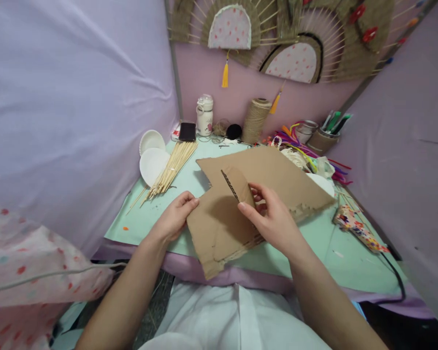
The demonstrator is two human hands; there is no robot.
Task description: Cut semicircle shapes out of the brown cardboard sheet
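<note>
A large sheet of brown cardboard (277, 170) with torn, ragged edges lies across the table in front of me. My left hand (177, 214) pinches its left edge between thumb and fingers. Above the sheet, my right hand (264, 211) grips a smaller cut piece of cardboard (237, 182), tilted up so that its dark corrugated edge shows. The thumb is on the near side of this piece, with the fingers curled at its right. A shadow from the piece falls on the sheet below.
Wooden sticks (175, 167) lie beside white bowls (153, 165) at the left. Along the back stand a white bottle (205, 116), a twine spool (256, 120) and a pen holder (324, 140). A patterned glue gun (359, 228) with a black cord rests at the right.
</note>
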